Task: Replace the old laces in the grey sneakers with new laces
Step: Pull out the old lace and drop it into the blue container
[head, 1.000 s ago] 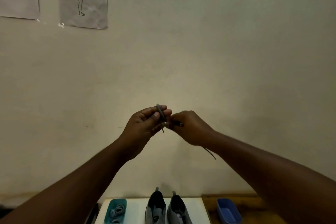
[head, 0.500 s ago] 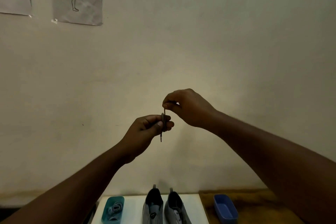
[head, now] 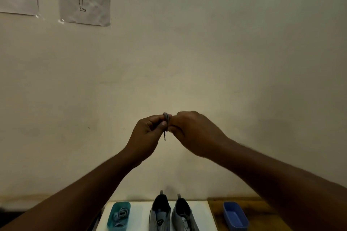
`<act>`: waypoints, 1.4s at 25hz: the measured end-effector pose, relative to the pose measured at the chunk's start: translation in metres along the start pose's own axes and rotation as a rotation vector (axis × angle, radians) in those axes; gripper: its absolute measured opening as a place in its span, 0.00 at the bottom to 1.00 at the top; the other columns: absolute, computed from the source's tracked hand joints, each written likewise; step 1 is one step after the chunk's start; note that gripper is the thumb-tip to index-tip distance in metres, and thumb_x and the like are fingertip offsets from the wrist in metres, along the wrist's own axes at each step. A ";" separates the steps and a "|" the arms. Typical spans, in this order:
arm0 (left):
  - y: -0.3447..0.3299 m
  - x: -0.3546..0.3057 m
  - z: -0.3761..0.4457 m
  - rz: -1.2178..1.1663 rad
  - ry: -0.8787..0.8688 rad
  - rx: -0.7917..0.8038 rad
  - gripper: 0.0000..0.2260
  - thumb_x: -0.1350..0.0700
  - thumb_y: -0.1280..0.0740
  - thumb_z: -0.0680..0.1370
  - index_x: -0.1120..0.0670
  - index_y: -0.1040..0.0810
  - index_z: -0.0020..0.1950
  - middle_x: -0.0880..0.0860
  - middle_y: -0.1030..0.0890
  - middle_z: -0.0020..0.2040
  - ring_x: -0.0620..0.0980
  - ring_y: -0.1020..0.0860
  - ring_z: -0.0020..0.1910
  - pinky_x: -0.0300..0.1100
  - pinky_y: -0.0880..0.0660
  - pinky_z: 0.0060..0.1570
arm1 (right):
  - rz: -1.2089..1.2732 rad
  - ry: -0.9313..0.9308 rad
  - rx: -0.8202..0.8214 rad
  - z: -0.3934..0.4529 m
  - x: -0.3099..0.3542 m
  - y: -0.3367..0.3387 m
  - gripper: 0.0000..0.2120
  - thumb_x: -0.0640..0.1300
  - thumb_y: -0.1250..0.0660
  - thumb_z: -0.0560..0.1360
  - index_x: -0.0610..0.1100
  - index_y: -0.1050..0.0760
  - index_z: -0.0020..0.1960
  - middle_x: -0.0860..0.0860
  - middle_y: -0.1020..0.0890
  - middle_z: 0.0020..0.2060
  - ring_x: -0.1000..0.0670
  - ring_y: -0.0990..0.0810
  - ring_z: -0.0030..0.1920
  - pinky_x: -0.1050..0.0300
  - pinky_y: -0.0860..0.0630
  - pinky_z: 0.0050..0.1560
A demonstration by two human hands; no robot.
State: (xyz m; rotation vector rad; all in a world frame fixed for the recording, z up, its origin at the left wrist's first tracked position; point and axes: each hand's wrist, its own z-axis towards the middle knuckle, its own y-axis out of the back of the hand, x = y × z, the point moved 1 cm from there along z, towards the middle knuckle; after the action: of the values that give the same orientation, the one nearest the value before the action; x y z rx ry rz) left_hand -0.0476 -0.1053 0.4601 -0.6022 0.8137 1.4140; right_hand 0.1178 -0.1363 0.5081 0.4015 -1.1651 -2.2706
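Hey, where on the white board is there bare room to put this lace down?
Bare strips on the white board: between the teal tray and the left sneaker, and right of the right sneaker, before the board's edge. The sneakers sit close together. The blue tray looks empty.

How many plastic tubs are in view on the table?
2: a teal tub holding laces left of the grey sneakers, and a blue tub to their right; both are partly cut off.
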 end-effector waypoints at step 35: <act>-0.029 -0.004 -0.029 -0.087 0.054 0.001 0.08 0.47 0.33 0.80 0.46 0.14 0.52 0.49 0.19 0.54 0.45 0.20 0.56 0.41 0.28 0.57 | 1.094 -0.099 0.198 0.005 -0.042 0.018 0.06 0.31 0.31 0.78 0.32 0.19 0.54 0.45 0.15 0.43 0.49 0.16 0.47 0.56 0.21 0.51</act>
State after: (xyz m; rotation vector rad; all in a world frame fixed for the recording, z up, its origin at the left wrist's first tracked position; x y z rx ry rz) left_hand -0.0227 -0.1331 0.4429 -0.6695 0.8215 1.3228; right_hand 0.1552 -0.1159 0.5262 -0.2558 -1.2278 -1.2327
